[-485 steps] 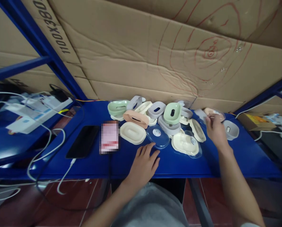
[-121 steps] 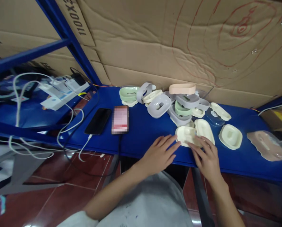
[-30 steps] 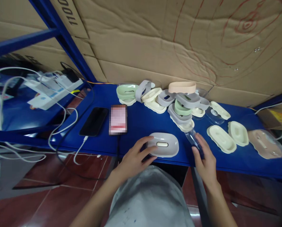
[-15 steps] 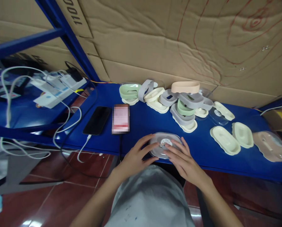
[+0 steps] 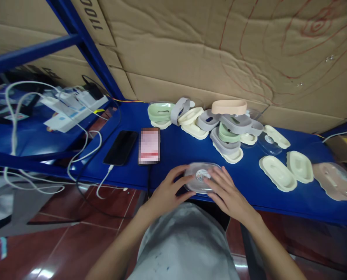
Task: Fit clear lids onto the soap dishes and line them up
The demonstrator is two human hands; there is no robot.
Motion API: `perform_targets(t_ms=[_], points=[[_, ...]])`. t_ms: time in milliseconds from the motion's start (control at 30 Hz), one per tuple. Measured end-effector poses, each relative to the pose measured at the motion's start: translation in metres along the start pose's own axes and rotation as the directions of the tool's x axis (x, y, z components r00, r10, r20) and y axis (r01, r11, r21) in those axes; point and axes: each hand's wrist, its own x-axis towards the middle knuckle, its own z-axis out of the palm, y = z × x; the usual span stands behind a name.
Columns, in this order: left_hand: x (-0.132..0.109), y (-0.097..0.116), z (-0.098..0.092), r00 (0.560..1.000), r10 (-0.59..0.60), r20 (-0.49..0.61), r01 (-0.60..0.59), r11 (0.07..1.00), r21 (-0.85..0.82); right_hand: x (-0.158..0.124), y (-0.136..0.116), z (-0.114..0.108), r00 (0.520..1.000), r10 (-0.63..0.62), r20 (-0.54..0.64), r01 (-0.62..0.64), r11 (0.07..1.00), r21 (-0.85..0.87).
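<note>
A grey oval soap box (image 5: 194, 184) with a clear lid and a round white sticker (image 5: 203, 175) lies at the blue table's front edge. From the left, my left hand (image 5: 173, 186) clasps it, thumb at the near side and fingers over the lid and far side. My right hand (image 5: 224, 190) grips the right end, its fingers spread across the lid beside the sticker and its thumb at the near edge. The fingers of both hands partly cover the box.
Behind lies a heap of green, grey and cream soap box parts, with a peach ring (image 5: 229, 107) on top. Cream trays (image 5: 278, 174) and a lidded pinkish box (image 5: 335, 181) lie right. Left are a black phone (image 5: 121, 147), a lit phone (image 5: 149, 146) and a power strip (image 5: 65, 116).
My right hand's fingers have shifted right on the lid, so more of the sticker shows. My left hand stays nearly in place. The view has moved slightly.
</note>
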Motion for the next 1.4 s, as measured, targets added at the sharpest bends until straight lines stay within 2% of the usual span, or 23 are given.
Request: perform_targets(t_ms=[133,300,400,600,867,967,1067,1133,1233,1300,1367,1400], points=[[-0.001,-0.001,0.001,0.999,0.039,-0.008,-0.038,0.997,0.074,-0.005,0.005,0.002,0.992,0.126,0.008,-0.126,0.991,0.041],[0.0,0.004,0.005,0.993,0.118,0.024,-0.12,0.95,0.287,-0.008,0.011,-0.002,0.99,0.137,0.028,-0.138,0.99,0.037],[0.001,0.007,0.005,0.992,0.116,0.058,-0.128,0.938,0.322,-0.011,0.013,-0.002,0.99,0.139,-0.002,-0.139,0.989,0.04],[0.001,0.005,0.004,0.992,0.124,0.013,-0.124,0.961,0.246,-0.013,0.009,0.002,0.995,0.098,-0.031,-0.1,0.993,-0.06],[-0.001,0.002,0.005,0.996,0.084,-0.018,-0.079,0.977,0.198,-0.008,0.012,-0.001,0.994,0.106,-0.007,-0.106,0.994,-0.013],[0.0,0.005,0.003,0.999,0.051,-0.001,-0.05,0.987,0.152,-0.01,0.008,0.0,0.995,0.086,-0.056,-0.087,0.996,-0.01],[0.0,0.007,0.0,1.0,0.023,-0.017,-0.022,0.999,0.049,-0.024,0.01,-0.011,0.981,0.075,-0.178,-0.086,0.995,-0.051],[0.0,0.008,0.0,0.999,0.001,-0.032,0.0,1.0,0.027,-0.041,0.026,-0.034,0.929,0.116,-0.352,-0.179,0.972,-0.154],[0.001,0.009,0.004,0.999,-0.013,-0.03,0.017,0.987,0.157,-0.07,0.084,-0.093,0.753,0.176,-0.634,-0.458,0.832,-0.312],[0.003,0.011,0.006,0.999,0.002,-0.035,0.007,0.965,0.261,-0.089,0.14,-0.137,0.679,0.294,-0.673,-0.619,0.722,-0.309],[0.004,0.013,0.007,0.999,0.017,-0.046,-0.002,0.953,0.302,-0.106,0.197,-0.171,0.619,0.498,-0.608,-0.755,0.591,-0.285],[0.004,0.014,0.007,0.999,0.018,-0.051,-0.002,0.953,0.302,-0.112,0.224,-0.182,0.54,0.536,-0.649,-0.819,0.512,-0.259]])
